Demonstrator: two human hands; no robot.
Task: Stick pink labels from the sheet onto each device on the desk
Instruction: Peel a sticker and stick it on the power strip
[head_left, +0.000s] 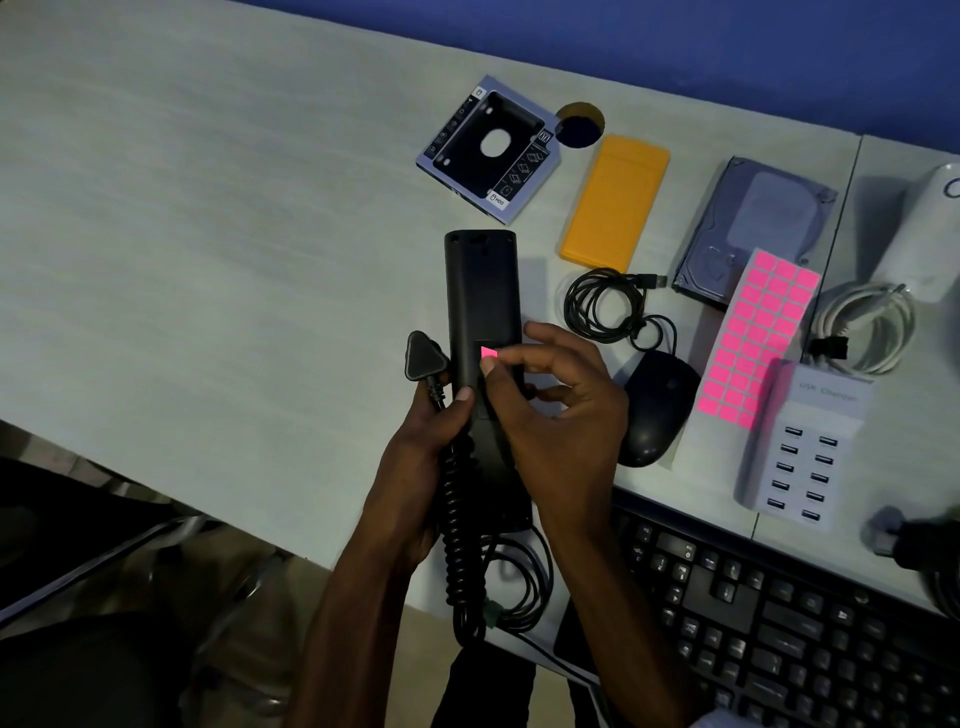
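My left hand (415, 457) grips a long black device (480, 296) by its lower part, together with its coiled black cord (460, 545); a black plug (425, 361) sticks out beside it. My right hand (550, 410) pinches a small pink label (489, 354) between thumb and forefinger and holds it against the device's face. The sheet of pink labels (758, 338) lies to the right, partly over a hard drive (753, 223) and under a white USB charger (802, 447).
On the desk (208, 234) lie a drive caddy box (491, 148), an orange case (615, 200), a black mouse (657, 410) with coiled cable, a white cable (867, 327), a white device (930, 228) and a black keyboard (779, 613). A cable hole (579, 124) is at the back.
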